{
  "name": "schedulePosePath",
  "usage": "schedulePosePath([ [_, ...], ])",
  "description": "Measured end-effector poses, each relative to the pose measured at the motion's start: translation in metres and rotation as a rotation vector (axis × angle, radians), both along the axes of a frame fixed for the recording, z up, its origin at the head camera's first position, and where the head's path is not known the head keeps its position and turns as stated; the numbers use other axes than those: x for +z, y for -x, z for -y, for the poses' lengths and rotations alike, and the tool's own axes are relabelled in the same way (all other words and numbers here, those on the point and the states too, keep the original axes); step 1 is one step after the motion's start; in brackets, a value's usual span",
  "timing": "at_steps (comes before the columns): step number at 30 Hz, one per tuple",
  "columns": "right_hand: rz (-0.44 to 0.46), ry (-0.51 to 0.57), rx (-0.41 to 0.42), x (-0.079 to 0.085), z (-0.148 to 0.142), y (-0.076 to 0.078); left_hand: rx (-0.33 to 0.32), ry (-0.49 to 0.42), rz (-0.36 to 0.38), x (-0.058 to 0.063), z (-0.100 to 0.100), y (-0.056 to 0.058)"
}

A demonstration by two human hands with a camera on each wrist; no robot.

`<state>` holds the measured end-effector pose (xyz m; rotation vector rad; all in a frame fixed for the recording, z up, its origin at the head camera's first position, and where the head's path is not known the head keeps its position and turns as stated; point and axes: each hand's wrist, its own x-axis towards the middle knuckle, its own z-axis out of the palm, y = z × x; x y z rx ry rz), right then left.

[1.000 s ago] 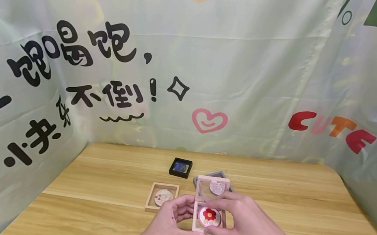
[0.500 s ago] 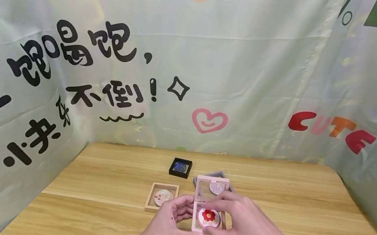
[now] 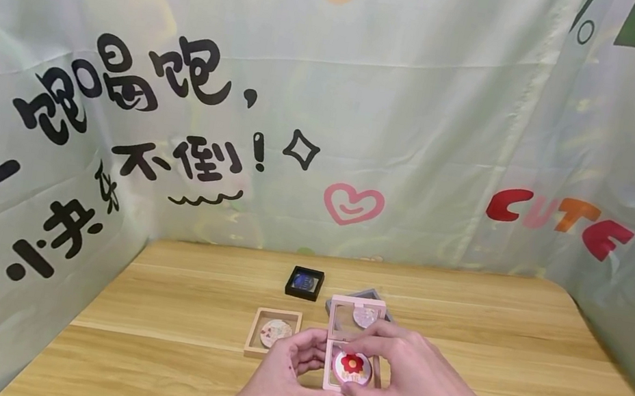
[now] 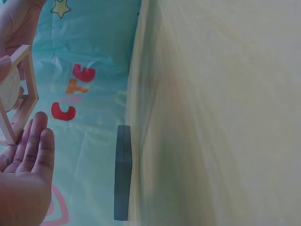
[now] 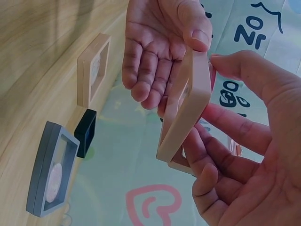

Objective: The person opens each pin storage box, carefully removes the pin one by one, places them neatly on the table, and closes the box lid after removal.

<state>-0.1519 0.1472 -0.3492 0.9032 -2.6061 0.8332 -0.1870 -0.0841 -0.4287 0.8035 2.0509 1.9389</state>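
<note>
A pink hinged display case (image 3: 333, 317) stands unfolded above the table, with clear film in its upper half. My left hand (image 3: 281, 378) holds the case's lower half at its left and bottom edges, thumb along the bottom. A round badge with a red flower (image 3: 352, 364) lies against this lower half. Between thumb and forefinger, my right hand (image 3: 428, 385) pinches the badge. In the right wrist view the case (image 5: 201, 77) appears edge-on, and the badge is mostly hidden behind it.
On the table (image 3: 168, 313), a tan display frame (image 3: 254, 333) with a round badge lies left of the hands. A small black frame (image 3: 288, 290) lies farther back. Behind the pink case is a grey frame (image 5: 40, 174) holding a pale disc. Printed cloth (image 3: 426, 139) surrounds the table.
The badge and right fingers have shifted very slightly within the lower half of the case. Both hands keep the same grips, and the frames on the table have not moved.
</note>
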Motion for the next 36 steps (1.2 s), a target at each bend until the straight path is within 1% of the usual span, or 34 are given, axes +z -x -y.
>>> schedulePosePath([
  [7, -0.009, -0.005, -0.019, 0.001, -0.002, 0.000, -0.001, -0.002, -0.006, 0.000, -0.001, 0.001],
  [14, -0.017, -0.003, -0.021, 0.001, -0.006, 0.000, 0.002, 0.015, 0.022, 0.001, -0.003, 0.002],
  [18, -0.007, -0.007, -0.029, 0.001, -0.008, -0.001, 0.005, 0.019, 0.033, 0.001, -0.003, 0.002],
  [28, -0.019, -0.001, -0.050, -0.002, -0.016, -0.001, -0.001, 0.011, 0.007, 0.000, -0.002, 0.004],
  [36, -0.029, -0.007, -0.063, -0.005, -0.024, -0.002, 0.003, 0.003, 0.020, 0.000, 0.001, 0.005],
])
